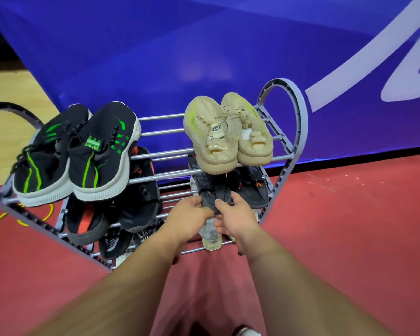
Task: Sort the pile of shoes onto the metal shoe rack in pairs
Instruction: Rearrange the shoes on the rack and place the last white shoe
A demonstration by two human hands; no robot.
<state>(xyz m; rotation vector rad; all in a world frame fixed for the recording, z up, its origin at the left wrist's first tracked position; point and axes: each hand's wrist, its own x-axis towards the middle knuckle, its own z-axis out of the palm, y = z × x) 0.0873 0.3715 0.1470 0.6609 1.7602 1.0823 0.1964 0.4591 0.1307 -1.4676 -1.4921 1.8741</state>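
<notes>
Bright even light, soft glare on blue backdrop [204, 44], wide-angle bowing, blurred forearms

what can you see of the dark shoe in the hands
The dark shoe is a dark grey knit sneaker with a faintly patterned upper. It lies on the metal shoe rack, middle tier, right side, toe towards the wall, under the beige pair and beside a similar shoe with orange marks. Left hand and right hand both grip its heel end.
</notes>
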